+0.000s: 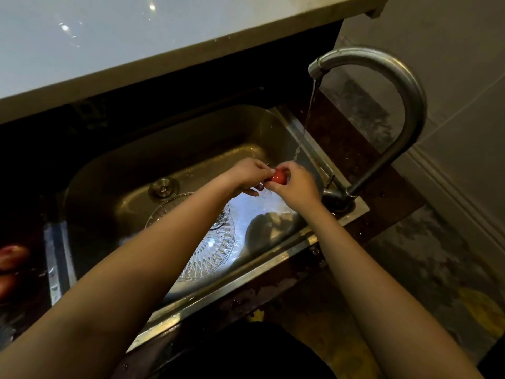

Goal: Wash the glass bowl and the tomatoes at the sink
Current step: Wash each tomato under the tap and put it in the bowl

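Tomato [279, 177], small, wet and likely slippery, pinched between left hand [247, 176] and right hand [296, 184] under running tap [382, 86]; fragile glass bowl [216, 242] lies below.

white counter [82, 36] above, drain plug [163, 189], grey wall [451, 64].

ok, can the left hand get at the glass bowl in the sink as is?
Probably yes, once freed. The left hand is pinching the tomato together with the right hand; the glass bowl lies directly below the left forearm, uncovered, nothing between.
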`<state>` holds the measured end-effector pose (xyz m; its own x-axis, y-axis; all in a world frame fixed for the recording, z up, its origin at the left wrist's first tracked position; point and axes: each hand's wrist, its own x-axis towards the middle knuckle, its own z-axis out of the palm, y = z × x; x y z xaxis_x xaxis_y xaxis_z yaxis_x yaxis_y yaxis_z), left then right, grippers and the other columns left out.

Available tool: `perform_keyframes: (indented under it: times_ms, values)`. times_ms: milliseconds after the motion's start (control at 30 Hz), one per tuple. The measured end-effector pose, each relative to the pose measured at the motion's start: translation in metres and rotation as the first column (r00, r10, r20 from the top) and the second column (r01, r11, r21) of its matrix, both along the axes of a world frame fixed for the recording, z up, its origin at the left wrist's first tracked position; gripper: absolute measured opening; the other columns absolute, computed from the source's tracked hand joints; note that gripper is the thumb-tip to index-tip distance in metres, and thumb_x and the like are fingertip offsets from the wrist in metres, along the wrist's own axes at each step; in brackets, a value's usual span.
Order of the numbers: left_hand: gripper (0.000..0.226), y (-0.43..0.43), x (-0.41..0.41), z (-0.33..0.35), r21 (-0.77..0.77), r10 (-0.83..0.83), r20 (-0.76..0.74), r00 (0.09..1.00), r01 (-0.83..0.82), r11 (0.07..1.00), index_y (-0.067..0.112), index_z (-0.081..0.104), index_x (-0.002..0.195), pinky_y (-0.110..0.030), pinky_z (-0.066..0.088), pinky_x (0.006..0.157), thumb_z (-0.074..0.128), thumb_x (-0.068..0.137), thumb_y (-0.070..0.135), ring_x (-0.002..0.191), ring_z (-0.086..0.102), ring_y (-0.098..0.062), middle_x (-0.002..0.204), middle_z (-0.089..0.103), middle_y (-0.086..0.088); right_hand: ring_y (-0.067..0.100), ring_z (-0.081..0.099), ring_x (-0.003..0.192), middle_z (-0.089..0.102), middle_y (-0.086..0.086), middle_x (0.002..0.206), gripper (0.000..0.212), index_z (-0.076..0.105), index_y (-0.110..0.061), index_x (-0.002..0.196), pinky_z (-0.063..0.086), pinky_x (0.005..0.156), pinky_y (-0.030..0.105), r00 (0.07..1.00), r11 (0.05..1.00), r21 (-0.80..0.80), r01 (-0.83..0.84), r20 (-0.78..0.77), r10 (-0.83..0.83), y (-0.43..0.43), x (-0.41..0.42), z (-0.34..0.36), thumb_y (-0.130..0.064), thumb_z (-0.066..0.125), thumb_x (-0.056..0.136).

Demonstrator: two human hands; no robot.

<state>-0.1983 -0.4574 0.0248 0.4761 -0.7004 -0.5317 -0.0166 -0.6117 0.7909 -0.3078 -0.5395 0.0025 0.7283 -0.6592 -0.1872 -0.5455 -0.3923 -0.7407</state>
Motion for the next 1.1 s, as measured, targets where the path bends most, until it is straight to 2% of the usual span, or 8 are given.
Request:
perform_keyframes:
  times_ms: [333,433,500,567,667,767,867,1100]
  values:
    - [0.026,0.082,0.001,-0.03,0.112,0.223,0.007,0.975,-0.222,0.969,0.007,0.063,0.111,-0.024,0.047,0.056,0.051,0.094,0.024,0.062,0.053,-0.014,0.072,0.058,-0.004,0.024,0.059,0.1,0.059,0.009,0.114,0.044,0.056,-0.015,0.113,0.051,0.088,0.039,0.966,0.966,0.098,-0.24,-0.071,0.247,0.062,0.029,-0.029,-0.027,0.074,0.075]
    - [0.028,0.127,0.001,-0.042,0.166,0.186,0.277,0.943,-0.238,0.957,0.013,0.064,0.115,-0.035,0.052,0.081,0.051,0.093,0.023,0.092,0.062,-0.026,0.102,0.067,-0.012,0.027,0.058,0.104,0.059,0.011,0.115,0.039,0.056,-0.013,0.115,0.048,0.088,0.035,0.9,0.9,0.136,-0.415,-0.086,0.428,0.093,0.049,-0.047,-0.026,0.069,0.08]
    - [0.031,0.168,-0.001,-0.048,0.174,0.146,0.513,0.846,-0.269,0.947,0.016,0.06,0.121,-0.037,0.045,0.095,0.051,0.092,0.021,0.109,0.057,-0.027,0.121,0.063,-0.009,0.026,0.057,0.105,0.059,0.01,0.117,0.041,0.054,-0.012,0.116,0.045,0.087,0.032,0.865,0.869,0.172,-0.465,-0.124,0.487,0.11,0.062,-0.06,-0.027,0.069,0.08]
    - [0.033,0.215,-0.004,-0.05,0.182,0.108,0.681,0.724,-0.31,0.933,0.015,0.059,0.122,-0.038,0.041,0.098,0.051,0.09,0.018,0.116,0.052,-0.03,0.127,0.059,-0.01,0.024,0.055,0.104,0.058,0.01,0.118,0.044,0.052,-0.011,0.115,0.043,0.084,0.031,0.845,0.859,0.205,-0.469,-0.178,0.504,0.124,0.073,-0.074,-0.025,0.072,0.078]
    - [0.037,0.286,-0.006,-0.051,0.238,0.041,0.805,0.591,-0.385,0.892,0.007,0.062,0.119,-0.046,0.041,0.101,0.059,0.082,0.009,0.118,0.052,-0.039,0.129,0.056,-0.022,0.024,0.053,0.097,0.056,0.013,0.115,0.041,0.051,-0.012,0.107,0.039,0.075,0.03,0.828,0.86,0.187,-0.474,-0.238,0.508,0.141,0.086,-0.095,-0.02,0.075,0.074]
    - [0.04,0.338,-0.014,-0.049,0.351,-0.099,0.817,0.568,-0.354,0.867,0.002,0.062,0.119,-0.054,0.039,0.103,0.051,0.082,0.015,0.123,0.049,-0.044,0.133,0.051,-0.027,0.028,0.054,0.1,0.055,0.014,0.114,0.043,0.05,-0.01,0.106,0.036,0.073,0.029,0.808,0.858,0.121,-0.499,-0.292,0.512,0.157,0.095,-0.114,-0.019,0.076,0.073]
    - [0.054,0.359,-0.02,-0.052,0.467,-0.254,0.774,0.58,-0.253,0.847,0.002,0.056,0.125,-0.055,0.032,0.108,0.037,0.083,0.029,0.132,0.038,-0.042,0.141,0.043,-0.025,0.031,0.054,0.105,0.054,0.016,0.116,0.045,0.05,-0.007,0.109,0.044,0.082,0.034,0.77,0.83,0.093,-0.549,-0.331,0.546,0.171,0.102,-0.13,-0.016,0.075,0.074]
    - [0.061,0.364,-0.022,-0.062,0.417,-0.183,0.801,0.57,-0.313,0.853,0.001,0.04,0.138,-0.048,0.023,0.115,0.036,0.088,0.037,0.141,0.022,-0.036,0.15,0.029,-0.021,0.031,0.05,0.106,0.054,0.014,0.114,0.045,0.047,-0.008,0.107,0.046,0.087,0.04,0.742,0.775,-0.055,-0.63,-0.337,0.579,0.188,0.107,-0.153,-0.022,0.073,0.072]
